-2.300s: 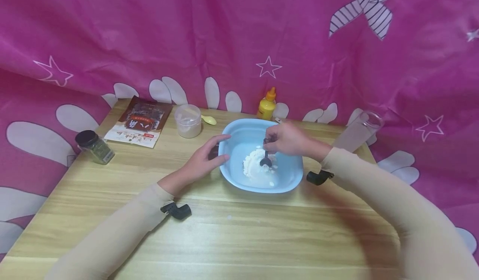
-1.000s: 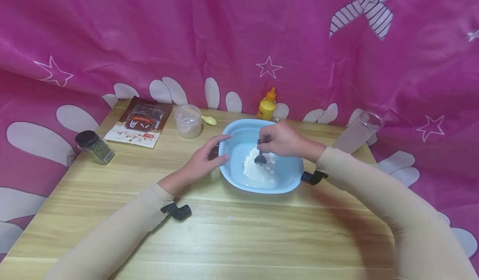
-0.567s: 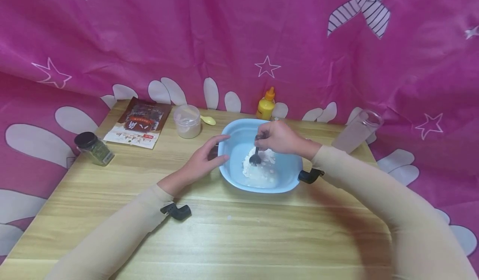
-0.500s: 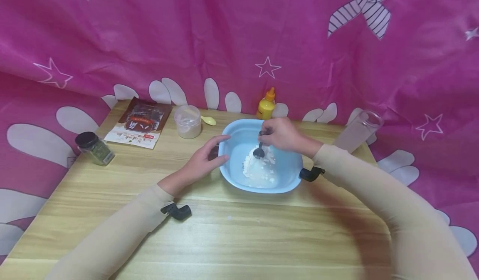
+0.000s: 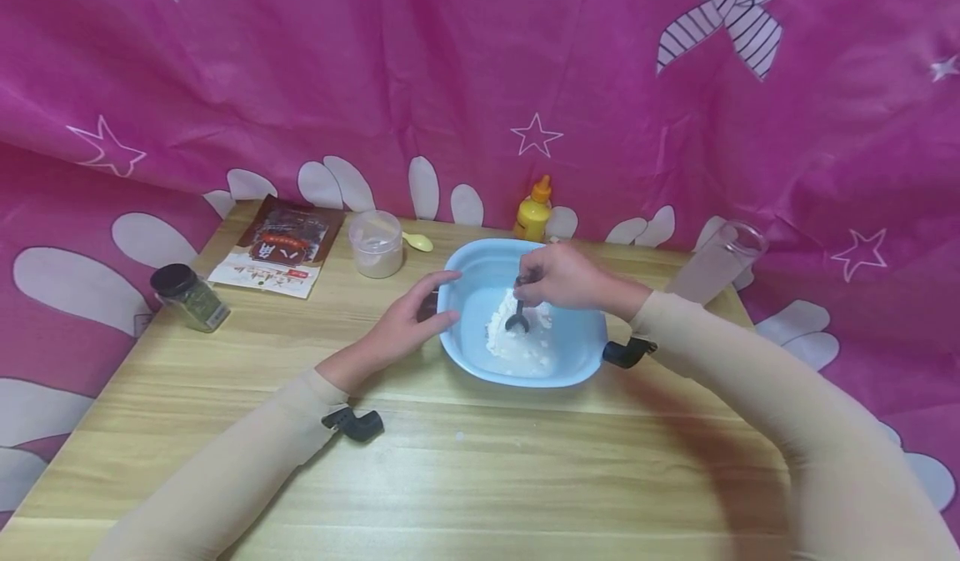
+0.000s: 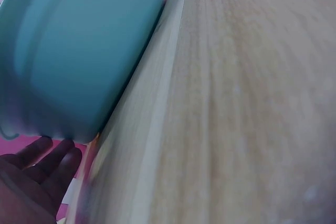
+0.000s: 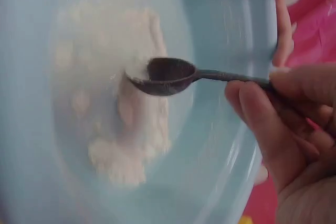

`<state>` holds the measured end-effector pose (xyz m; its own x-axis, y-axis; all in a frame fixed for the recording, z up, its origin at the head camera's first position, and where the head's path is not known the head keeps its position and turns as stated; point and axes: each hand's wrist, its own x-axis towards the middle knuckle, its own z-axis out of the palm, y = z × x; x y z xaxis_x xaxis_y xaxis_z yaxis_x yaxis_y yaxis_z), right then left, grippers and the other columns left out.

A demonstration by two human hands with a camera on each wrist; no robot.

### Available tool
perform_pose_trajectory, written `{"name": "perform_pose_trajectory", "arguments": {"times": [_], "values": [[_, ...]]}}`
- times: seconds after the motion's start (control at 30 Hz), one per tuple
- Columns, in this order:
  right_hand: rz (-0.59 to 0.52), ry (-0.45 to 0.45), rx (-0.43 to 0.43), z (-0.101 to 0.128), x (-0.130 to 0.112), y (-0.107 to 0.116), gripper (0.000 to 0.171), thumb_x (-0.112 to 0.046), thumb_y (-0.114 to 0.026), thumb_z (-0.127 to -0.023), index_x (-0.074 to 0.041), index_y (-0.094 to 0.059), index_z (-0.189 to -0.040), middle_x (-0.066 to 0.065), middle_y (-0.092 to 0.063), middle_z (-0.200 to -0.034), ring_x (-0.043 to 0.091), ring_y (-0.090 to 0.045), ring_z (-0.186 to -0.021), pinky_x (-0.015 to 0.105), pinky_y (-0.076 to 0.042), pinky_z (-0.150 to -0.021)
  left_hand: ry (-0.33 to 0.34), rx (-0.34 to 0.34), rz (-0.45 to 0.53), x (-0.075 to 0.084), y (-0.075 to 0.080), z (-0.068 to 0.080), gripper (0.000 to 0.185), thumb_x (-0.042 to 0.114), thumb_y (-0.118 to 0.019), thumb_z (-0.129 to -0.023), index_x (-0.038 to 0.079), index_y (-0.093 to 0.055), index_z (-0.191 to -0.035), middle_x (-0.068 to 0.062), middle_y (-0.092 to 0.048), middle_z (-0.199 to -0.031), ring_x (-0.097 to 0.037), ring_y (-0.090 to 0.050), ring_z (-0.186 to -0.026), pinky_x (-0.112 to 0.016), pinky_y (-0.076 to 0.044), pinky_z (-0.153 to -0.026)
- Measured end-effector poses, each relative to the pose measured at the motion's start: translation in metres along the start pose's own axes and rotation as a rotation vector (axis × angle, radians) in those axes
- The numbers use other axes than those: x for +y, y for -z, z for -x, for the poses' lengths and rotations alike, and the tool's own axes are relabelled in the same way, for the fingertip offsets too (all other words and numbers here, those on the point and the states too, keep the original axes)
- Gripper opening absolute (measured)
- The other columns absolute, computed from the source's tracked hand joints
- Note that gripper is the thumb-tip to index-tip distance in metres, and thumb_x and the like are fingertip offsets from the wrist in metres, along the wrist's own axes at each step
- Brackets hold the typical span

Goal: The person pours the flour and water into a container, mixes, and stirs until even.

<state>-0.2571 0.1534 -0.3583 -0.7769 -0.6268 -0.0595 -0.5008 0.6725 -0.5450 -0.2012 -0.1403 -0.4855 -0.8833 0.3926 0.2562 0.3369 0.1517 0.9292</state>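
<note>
Spoon (image 7: pixel 176 75) has been lowered slightly toward tabletop's (image 5: pixel 420 478) near edge vs 0.5 s ago; basin (image 5: pixel 472 303) unmoved, near tabletop's far edge. Spoon handle is pinched by right hand (image 5: pixel 566 277), head tipped down at white powder (image 5: pixel 498 329). Basin's left side is touched by left hand (image 5: pixel 401 323), thumb and fingers parted.

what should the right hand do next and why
Probably press the spoon into the white lumps: they look unmixed in the cloudy liquid, the right hand grips the spoon, and the left hand is at the basin's side.
</note>
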Motion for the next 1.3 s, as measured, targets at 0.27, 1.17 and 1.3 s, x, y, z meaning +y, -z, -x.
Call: {"name": "perform_pose_trajectory", "arguments": {"times": [0.27,1.17,1.3], "values": [[-0.056,-0.027,0.001,-0.01,0.001,-0.001,0.016,-0.012,-0.087,-0.097,-0.012,-0.076,-0.085,-0.004,-0.08,-0.082,0.013,-0.08,-0.078,0.03,-0.058,-0.063,-0.008,0.004,0.006,0.0,0.001,0.001,0.064,0.015,-0.073,-0.108,0.014,-0.048,-0.166,-0.017,-0.047,-0.169,-0.043,-0.06,-0.144,-0.055,-0.051,-0.121],[0.089,-0.022,-0.033,-0.032,-0.013,-0.002,0.009,-0.015,-0.086,-0.098,-0.013,-0.079,-0.093,-0.002,-0.079,-0.088,0.015,-0.073,-0.079,0.033,-0.063,-0.071,0.001,-0.001,0.002,-0.001,0.0,0.002,0.064,0.018,-0.072,-0.109,0.017,-0.046,-0.168,-0.015,-0.047,-0.17,-0.04,-0.059,-0.145,-0.054,-0.052,-0.121],[0.099,-0.069,0.032,-0.035,-0.008,0.002,0.007,-0.013,-0.085,-0.1,-0.008,-0.079,-0.099,0.003,-0.08,-0.093,0.021,-0.069,-0.083,0.034,-0.062,-0.072,0.007,-0.006,-0.004,-0.001,0.0,0.001,0.064,0.019,-0.072,-0.109,0.019,-0.046,-0.168,-0.014,-0.046,-0.17,-0.039,-0.059,-0.146,-0.053,-0.051,-0.122]]}}
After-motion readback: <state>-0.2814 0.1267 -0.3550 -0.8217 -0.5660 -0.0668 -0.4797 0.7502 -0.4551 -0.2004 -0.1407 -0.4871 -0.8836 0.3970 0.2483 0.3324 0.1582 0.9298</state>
